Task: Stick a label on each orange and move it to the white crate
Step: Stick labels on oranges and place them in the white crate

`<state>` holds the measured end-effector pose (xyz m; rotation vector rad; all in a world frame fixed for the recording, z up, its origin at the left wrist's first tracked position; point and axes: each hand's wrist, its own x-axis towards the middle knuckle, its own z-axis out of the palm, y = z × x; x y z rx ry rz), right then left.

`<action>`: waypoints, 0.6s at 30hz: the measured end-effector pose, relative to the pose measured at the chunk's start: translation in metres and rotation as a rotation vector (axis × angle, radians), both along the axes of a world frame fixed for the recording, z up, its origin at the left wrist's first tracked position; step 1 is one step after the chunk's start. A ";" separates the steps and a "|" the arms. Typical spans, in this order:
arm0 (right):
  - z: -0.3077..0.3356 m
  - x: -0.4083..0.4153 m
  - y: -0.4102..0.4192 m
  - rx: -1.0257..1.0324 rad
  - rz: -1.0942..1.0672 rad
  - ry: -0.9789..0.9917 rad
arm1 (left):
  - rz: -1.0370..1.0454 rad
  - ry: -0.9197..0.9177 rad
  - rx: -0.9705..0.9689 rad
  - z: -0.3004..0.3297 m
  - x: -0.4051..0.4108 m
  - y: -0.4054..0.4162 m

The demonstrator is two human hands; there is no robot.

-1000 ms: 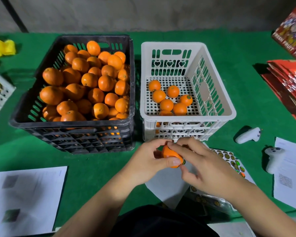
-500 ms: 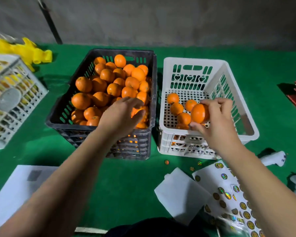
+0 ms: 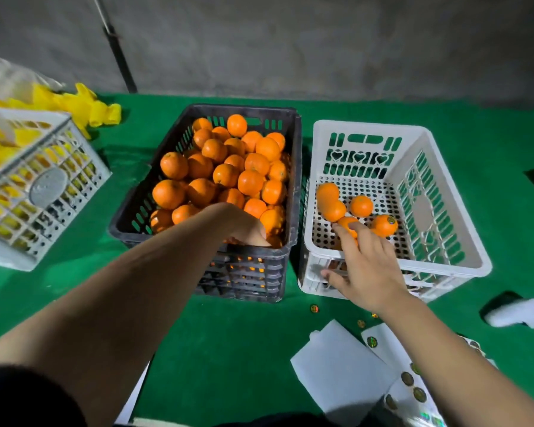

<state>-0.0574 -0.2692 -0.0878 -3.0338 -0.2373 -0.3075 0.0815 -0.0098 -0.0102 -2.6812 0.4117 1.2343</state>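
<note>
— Reaching into the black crate (image 3: 154,208), your left hand (image 3: 247,229) hides its fingers among oranges (image 3: 225,175); grip unreadable

— And your right hand (image 3: 364,266)?

— Fingers spread, empty, over the white crate (image 3: 444,272); a labelled orange (image 3: 384,224) lies inside

Bare forearms, with a dark sleeve (image 3: 19,396) at the left.

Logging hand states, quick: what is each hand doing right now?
Left hand: down among the oranges in the black crate; grip hidden.
Right hand: open, empty, over the white crate.
</note>
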 end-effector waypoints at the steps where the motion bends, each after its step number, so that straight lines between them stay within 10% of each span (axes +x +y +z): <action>1: 0.000 0.000 0.001 -0.018 -0.009 -0.007 | 0.020 0.004 0.003 0.004 -0.008 -0.008; 8: 0.005 -0.007 0.000 0.054 0.010 0.008 | 0.030 -0.243 -0.309 0.014 -0.017 -0.008; 14: -0.023 -0.054 0.001 0.293 -0.032 -0.067 | -0.019 -0.933 -0.920 0.043 -0.059 -0.007; 18: -0.055 -0.097 -0.011 0.455 -0.258 -0.125 | -0.148 -0.791 -1.178 0.034 -0.113 -0.024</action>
